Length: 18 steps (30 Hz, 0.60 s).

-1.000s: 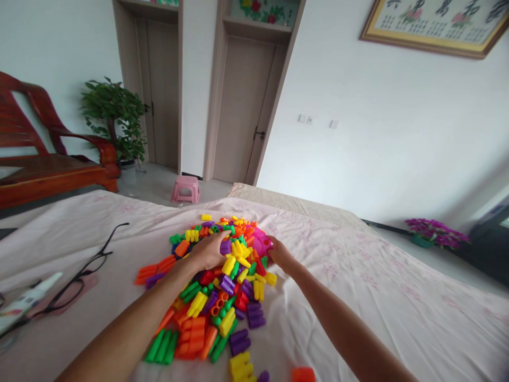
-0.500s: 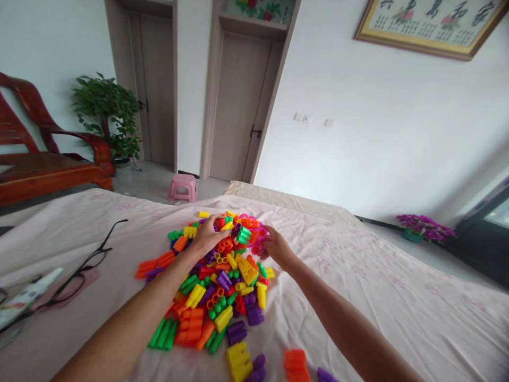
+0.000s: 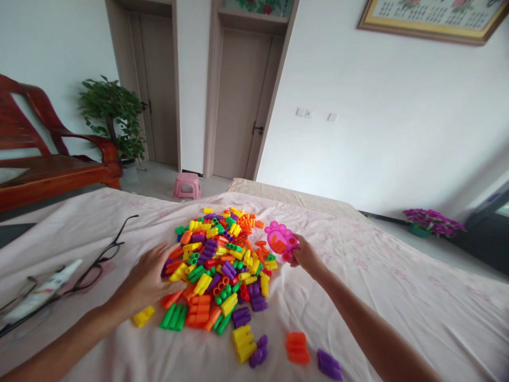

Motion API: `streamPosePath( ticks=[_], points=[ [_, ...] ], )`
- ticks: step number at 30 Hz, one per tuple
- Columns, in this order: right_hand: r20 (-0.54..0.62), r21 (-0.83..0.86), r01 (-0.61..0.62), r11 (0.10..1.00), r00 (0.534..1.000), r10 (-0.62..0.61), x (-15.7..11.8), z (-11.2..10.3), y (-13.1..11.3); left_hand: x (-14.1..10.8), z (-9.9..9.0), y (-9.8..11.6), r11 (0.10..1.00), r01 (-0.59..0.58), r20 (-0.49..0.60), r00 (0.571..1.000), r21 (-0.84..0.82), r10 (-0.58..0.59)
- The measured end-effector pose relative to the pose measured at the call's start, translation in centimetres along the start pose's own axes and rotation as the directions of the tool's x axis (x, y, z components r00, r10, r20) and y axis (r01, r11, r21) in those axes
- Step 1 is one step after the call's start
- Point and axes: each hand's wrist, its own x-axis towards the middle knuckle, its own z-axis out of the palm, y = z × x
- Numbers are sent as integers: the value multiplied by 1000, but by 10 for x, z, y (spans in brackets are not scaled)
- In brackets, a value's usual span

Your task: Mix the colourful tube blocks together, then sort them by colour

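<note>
A heap of plastic building blocks [image 3: 212, 252] in orange, yellow, green, purple and red lies on the bed. My left hand [image 3: 149, 278] rests against the heap's left side, its fingers apart and partly hidden behind the blocks. To the right of the heap, my right hand [image 3: 309, 257] grips the edge of a pink paw-shaped dish [image 3: 289, 241]. Orange pieces [image 3: 277, 244] show within the dish's outline. Beside my left wrist lies a yellow block [image 3: 143, 317]. Nearer me sit a loose orange block [image 3: 297, 348] and a purple block [image 3: 329, 364].
Eyeglasses [image 3: 93, 273] and a white tube [image 3: 43, 292] lie left of my left arm on the pale flowered sheet [image 3: 377, 307]. Beyond the bed are a pink stool [image 3: 187, 185], a wooden chair [image 3: 59, 164], a potted plant [image 3: 113, 116] and purple flowers [image 3: 433, 220].
My left hand has come from the top of the heap down to its left side. My right hand has drawn the pink dish rightward, off the heap. A yellow block now lies by my left wrist.
</note>
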Motion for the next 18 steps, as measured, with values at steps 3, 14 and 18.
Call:
streamPosePath(
  ticks=[3, 14, 18],
  points=[
    [15, -20, -50, 999, 999, 51, -15, -2, 23, -37, 8, -5, 996, -12, 63, 998, 86, 7],
    [261, 220, -117, 968, 964, 57, -62, 38, 14, -32, 38, 86, 998, 5, 85, 996, -60, 0],
    [248, 285, -119, 951, 968, 47, -72, 49, 11, -15, 53, 115, 984, 24, 86, 996, -176, -9]
  ],
)
